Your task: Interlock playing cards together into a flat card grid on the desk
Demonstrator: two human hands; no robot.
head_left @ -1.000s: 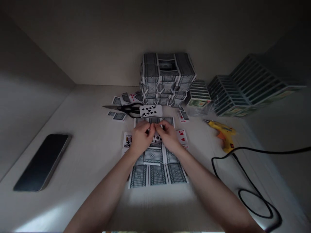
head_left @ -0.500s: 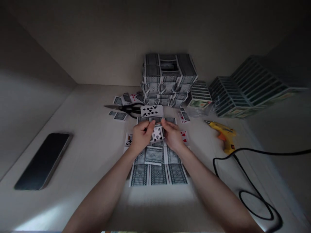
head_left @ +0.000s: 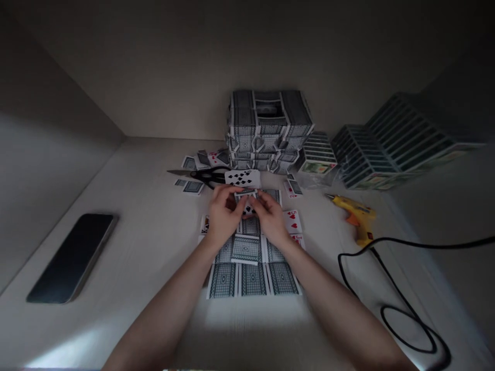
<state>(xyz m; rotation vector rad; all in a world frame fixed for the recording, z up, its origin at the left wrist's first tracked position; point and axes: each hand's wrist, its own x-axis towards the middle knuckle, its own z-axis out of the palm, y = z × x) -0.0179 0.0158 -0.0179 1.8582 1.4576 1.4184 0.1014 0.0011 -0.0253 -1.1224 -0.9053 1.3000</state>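
Note:
Between my left hand (head_left: 226, 210) and my right hand (head_left: 269, 212) is a playing card (head_left: 249, 209), its pip side facing me. Both thumbs press on its face while the fingers curl around its far edge, where a strip of patterned back shows. Beneath the hands lies a panel of blue-grey backed playing cards (head_left: 253, 280), joined in rows. One loose card (head_left: 246, 249) rests slightly askew on the panel. A five of hearts (head_left: 293, 222) sticks out on the right side, and a partly covered king shows on the left. Just beyond the hands is a spade card (head_left: 242, 178), face up.
Black-handled scissors (head_left: 209, 176) lie among cut card pieces. Behind stands a box built of cards (head_left: 270, 129). Stacked card packs (head_left: 365, 157) are at the right, near a yellow glue gun (head_left: 359, 214) with a looping black cable (head_left: 410, 245). A phone (head_left: 73, 257) lies left.
My thumbs have moved down onto the card's face, and its far edge now shows a folded-over patterned strip. My right hand has shifted slightly left, uncovering more of the red cards.

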